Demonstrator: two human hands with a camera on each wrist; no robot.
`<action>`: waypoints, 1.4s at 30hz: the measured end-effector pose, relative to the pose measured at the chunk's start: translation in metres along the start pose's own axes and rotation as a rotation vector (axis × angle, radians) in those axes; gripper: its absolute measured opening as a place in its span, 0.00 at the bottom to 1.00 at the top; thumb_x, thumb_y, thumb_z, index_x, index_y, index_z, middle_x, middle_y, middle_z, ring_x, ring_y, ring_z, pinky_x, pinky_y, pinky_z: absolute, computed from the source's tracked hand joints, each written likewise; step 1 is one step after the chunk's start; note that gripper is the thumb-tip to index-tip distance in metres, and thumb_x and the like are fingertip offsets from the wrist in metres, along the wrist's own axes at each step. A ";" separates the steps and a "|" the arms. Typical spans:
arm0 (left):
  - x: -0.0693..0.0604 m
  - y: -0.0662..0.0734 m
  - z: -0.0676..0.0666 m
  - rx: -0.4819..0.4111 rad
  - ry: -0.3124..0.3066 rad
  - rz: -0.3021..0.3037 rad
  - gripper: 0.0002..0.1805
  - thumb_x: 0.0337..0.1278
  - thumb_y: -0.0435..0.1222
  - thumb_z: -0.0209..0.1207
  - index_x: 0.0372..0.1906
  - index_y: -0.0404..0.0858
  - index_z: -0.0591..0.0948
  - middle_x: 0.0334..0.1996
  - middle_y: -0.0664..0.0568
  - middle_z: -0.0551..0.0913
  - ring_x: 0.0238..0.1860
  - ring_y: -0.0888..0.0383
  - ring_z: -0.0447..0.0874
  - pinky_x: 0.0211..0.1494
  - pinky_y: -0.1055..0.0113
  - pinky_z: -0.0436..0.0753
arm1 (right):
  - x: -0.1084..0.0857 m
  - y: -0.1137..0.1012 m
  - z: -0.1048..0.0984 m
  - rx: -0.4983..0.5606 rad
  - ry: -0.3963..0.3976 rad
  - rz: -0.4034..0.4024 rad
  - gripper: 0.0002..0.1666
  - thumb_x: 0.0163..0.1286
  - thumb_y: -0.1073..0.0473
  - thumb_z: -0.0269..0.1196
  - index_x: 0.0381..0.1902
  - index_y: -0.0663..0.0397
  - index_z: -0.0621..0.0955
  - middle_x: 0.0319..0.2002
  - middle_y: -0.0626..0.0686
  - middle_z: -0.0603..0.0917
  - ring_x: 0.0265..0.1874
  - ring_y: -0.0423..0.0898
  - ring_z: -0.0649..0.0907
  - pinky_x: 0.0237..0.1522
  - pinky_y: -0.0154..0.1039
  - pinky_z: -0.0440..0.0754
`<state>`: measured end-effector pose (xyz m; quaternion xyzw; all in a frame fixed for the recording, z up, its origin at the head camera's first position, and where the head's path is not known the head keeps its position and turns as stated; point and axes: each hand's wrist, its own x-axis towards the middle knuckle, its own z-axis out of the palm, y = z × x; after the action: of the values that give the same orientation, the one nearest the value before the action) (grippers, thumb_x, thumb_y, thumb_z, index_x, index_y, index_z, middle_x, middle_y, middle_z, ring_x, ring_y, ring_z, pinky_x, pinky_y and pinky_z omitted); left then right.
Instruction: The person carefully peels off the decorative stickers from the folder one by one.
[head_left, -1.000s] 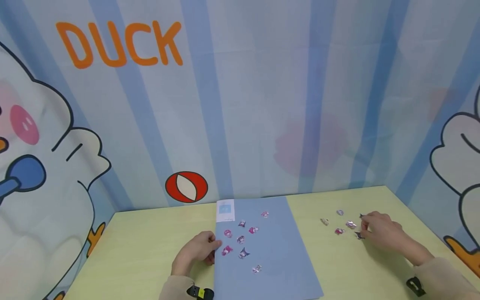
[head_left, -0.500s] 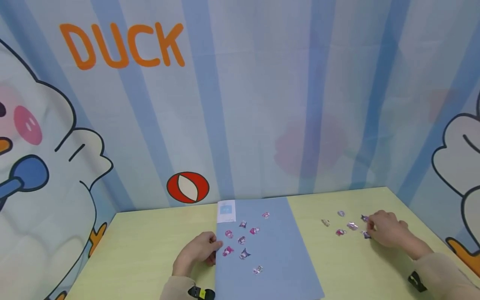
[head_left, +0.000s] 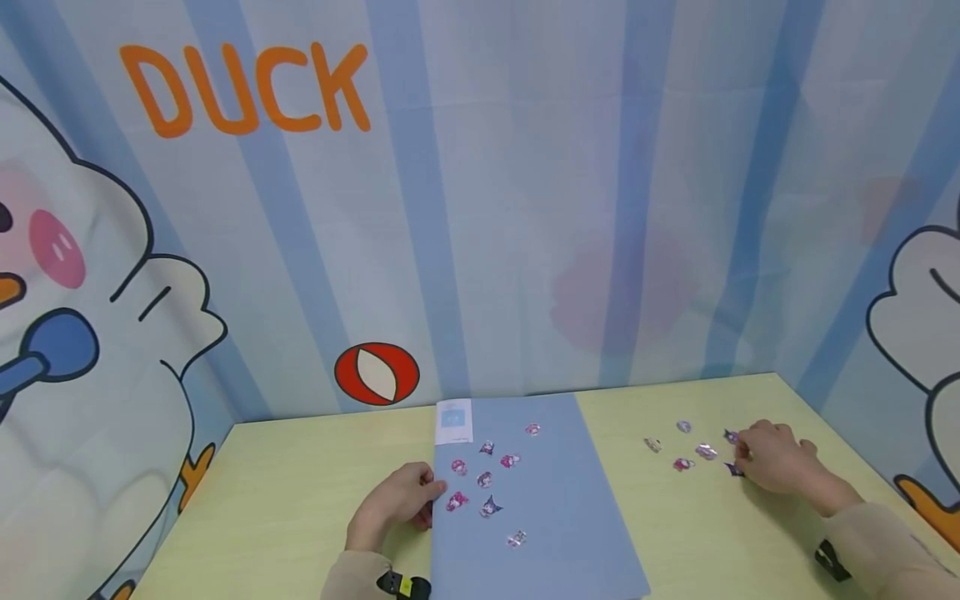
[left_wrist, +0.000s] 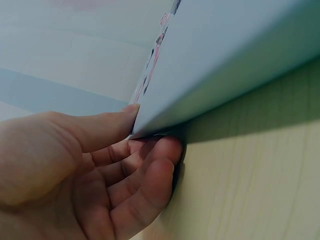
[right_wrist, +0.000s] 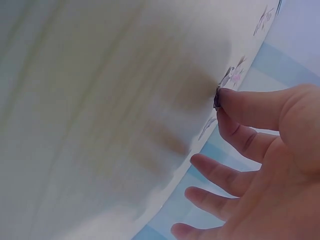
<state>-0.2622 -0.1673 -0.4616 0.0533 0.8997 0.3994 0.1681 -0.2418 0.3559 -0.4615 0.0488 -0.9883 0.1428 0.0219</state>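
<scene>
My left hand [head_left: 395, 502] grips the left edge of a flat blue folder [head_left: 555, 517]. In the left wrist view the thumb lies on top of the folder's edge and curled fingers are beneath it. Several small shiny character stickers, among them a pink one [head_left: 457, 501] and a dark-eared one [head_left: 491, 507], lie on the folder. At the right, my right hand [head_left: 776, 458] pinches a small dark sticker [right_wrist: 217, 98] between thumb and forefinger, low over the table. Its other fingers are spread apart. A purple sticker [head_left: 730, 435] lies just by the fingertips, partly covered.
Several loose stickers, such as a red-pink one [head_left: 683, 464] and a silvery one [head_left: 706, 451], lie on the pale yellow table [head_left: 300, 483] right of the folder. A white label [head_left: 453, 422] marks the folder's top left corner. A printed cloth backdrop [head_left: 517, 208] rises behind the table.
My right hand has shifted slightly to the right, and the dark sticker at its fingertips with it. The left hand keeps its grip on the folder's edge.
</scene>
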 end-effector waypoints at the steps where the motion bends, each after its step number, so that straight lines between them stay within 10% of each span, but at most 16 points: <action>1: 0.000 0.000 0.000 -0.001 0.000 0.002 0.10 0.69 0.38 0.56 0.35 0.35 0.75 0.23 0.48 0.79 0.22 0.56 0.77 0.30 0.64 0.80 | 0.000 0.000 0.000 -0.001 0.001 0.000 0.08 0.64 0.65 0.61 0.27 0.50 0.75 0.43 0.63 0.74 0.46 0.73 0.68 0.40 0.77 0.61; 23: -0.002 0.001 0.000 -0.005 0.002 0.006 0.10 0.70 0.38 0.56 0.34 0.35 0.75 0.23 0.48 0.79 0.21 0.55 0.78 0.30 0.64 0.80 | 0.003 -0.007 0.000 0.003 0.051 -0.020 0.11 0.66 0.56 0.64 0.27 0.46 0.72 0.40 0.59 0.75 0.45 0.71 0.70 0.40 0.78 0.59; 42: 0.000 0.000 0.001 -0.002 0.009 0.001 0.10 0.70 0.37 0.56 0.34 0.35 0.75 0.23 0.48 0.79 0.21 0.56 0.78 0.30 0.64 0.80 | 0.025 -0.106 0.019 -0.050 0.127 -0.253 0.06 0.64 0.55 0.67 0.36 0.47 0.81 0.50 0.60 0.79 0.53 0.67 0.74 0.46 0.73 0.67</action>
<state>-0.2620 -0.1667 -0.4617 0.0519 0.9001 0.4004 0.1638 -0.2564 0.2471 -0.4484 0.1635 -0.9741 0.1170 0.1033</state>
